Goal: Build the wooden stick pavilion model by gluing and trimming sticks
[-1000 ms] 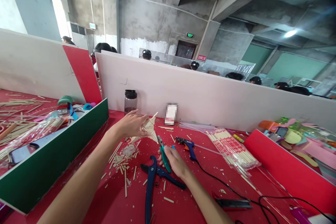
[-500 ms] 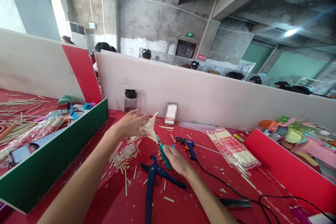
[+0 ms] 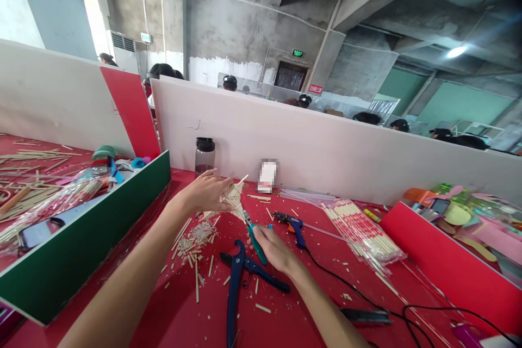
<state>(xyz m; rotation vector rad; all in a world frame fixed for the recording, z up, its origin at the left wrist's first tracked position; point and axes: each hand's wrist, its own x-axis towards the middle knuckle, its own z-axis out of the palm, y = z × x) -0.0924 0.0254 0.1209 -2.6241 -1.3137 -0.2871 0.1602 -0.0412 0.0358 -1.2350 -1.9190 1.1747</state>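
At centre frame, the left hand [image 3: 207,191] pinches a small fan-shaped model of pale wooden sticks [image 3: 234,197] above the red desk [image 3: 179,310]. Just right of it, the right hand [image 3: 274,247] has its grip closed around green-handled cutting pliers [image 3: 254,236], tips touching the model. Blue-handled cutters [image 3: 236,283] lie below, among stick offcuts [image 3: 196,239].

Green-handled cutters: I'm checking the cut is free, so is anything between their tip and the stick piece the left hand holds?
Nothing visible. The right hand holds the green-handled cutters, their tip right at the stick piece held by the left hand.
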